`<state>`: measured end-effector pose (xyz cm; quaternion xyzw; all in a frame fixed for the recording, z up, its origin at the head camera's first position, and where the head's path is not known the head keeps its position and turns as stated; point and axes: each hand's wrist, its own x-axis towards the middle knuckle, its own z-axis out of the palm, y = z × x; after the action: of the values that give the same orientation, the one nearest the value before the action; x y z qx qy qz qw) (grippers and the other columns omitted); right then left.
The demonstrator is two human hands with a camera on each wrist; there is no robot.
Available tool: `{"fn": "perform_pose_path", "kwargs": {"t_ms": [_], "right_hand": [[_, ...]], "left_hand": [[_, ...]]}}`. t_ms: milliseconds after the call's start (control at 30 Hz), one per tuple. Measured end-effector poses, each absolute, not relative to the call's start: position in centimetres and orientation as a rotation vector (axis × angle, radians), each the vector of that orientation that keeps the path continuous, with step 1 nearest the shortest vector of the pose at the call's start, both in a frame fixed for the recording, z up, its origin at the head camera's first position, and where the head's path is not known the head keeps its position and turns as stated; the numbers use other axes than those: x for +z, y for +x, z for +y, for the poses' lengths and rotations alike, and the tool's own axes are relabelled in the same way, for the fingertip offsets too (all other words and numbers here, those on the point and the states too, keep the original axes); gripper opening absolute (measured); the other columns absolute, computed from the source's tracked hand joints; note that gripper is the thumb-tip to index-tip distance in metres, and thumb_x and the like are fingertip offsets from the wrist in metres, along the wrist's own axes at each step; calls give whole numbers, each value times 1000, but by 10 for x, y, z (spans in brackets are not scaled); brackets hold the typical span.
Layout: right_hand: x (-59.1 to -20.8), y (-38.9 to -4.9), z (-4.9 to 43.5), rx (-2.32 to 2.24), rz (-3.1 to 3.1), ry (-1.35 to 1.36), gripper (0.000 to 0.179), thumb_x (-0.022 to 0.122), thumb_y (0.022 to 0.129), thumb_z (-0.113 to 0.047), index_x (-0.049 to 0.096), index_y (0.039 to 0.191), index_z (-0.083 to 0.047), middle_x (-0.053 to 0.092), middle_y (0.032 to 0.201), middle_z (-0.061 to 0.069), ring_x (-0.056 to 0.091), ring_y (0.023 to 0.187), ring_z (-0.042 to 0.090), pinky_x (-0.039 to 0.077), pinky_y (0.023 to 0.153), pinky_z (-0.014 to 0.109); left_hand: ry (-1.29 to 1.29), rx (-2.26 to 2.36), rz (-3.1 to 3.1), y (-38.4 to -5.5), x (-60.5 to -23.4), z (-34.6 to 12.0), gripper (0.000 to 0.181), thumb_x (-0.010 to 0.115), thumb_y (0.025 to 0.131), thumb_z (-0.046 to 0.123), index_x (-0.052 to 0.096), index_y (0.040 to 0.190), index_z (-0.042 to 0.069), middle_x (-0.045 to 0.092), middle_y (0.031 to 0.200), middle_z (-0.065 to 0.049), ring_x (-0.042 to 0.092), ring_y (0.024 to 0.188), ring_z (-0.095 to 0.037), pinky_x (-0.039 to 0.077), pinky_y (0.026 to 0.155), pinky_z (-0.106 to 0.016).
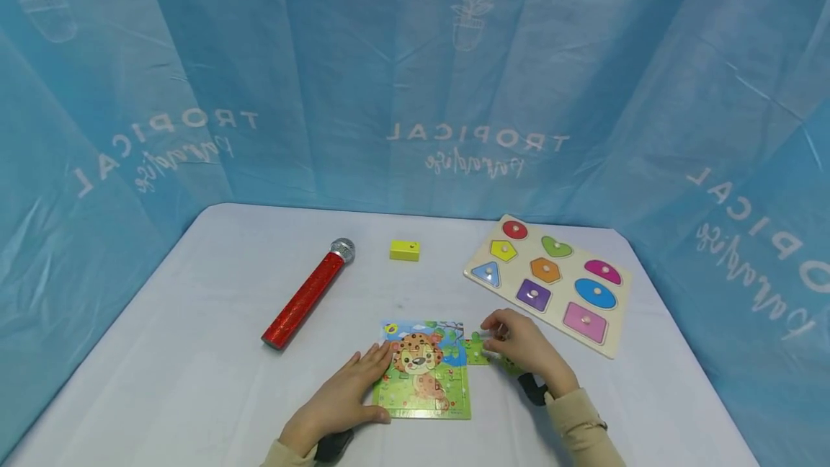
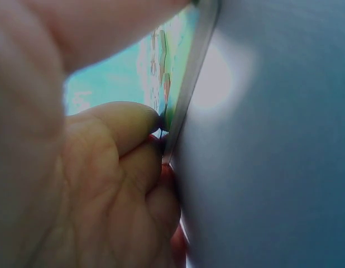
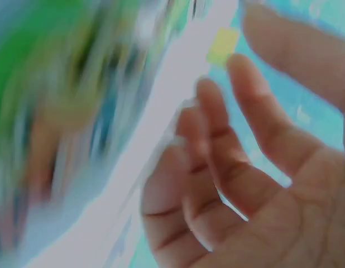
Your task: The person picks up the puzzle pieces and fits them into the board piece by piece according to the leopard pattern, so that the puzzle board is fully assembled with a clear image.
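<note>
A square jigsaw puzzle (image 1: 421, 373) with a cartoon leopard on a green and blue ground lies at the table's front middle. My left hand (image 1: 346, 391) rests along its left side, fingers stretched over the edge and thumb near the lower left corner. In the left wrist view, fingertips touch the rim of the puzzle board (image 2: 189, 84). Green puzzle pieces (image 1: 477, 352) lie right beside the board. Over them hovers my right hand (image 1: 525, 344), fingers loosely bent. In the right wrist view, thumb and index finger stand apart with nothing between them; the pieces are blurred.
A shape board (image 1: 564, 287) with knobbed coloured pieces lies behind my right hand. A red microphone (image 1: 305, 298) lies at the left, and a small yellow block (image 1: 405, 251) sits farther back. Blue printed curtains (image 1: 415, 78) surround the white table (image 1: 194, 352).
</note>
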<state>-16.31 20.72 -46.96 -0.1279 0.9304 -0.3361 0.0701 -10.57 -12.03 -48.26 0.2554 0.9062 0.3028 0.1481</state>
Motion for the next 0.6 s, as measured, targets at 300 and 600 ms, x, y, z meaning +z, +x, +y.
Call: {"fn": "perform_pose_path", "kwargs": {"t_ms": [300,600], "right_hand": [[-468,-162,227,-909,2789,-224,46,81,74,-6,65,117,-12,63,111,1,55,99,19,53,87,40],[-465,-162,226,-929,2674,-116,38,82,72,-8,67,106,-12,62,98,4,54,87,18,54,74,33]], "left_hand": [[736,869,2614,-106,-485,-121,97,77,74,44,32,150,3,28,159,-14,24,148,-36,19,120,-58],[737,857,2621,-108,-487,-121,96,77,74,42,32,150,3,27,159,-13,23,148,-35,19,120,-57]]}}
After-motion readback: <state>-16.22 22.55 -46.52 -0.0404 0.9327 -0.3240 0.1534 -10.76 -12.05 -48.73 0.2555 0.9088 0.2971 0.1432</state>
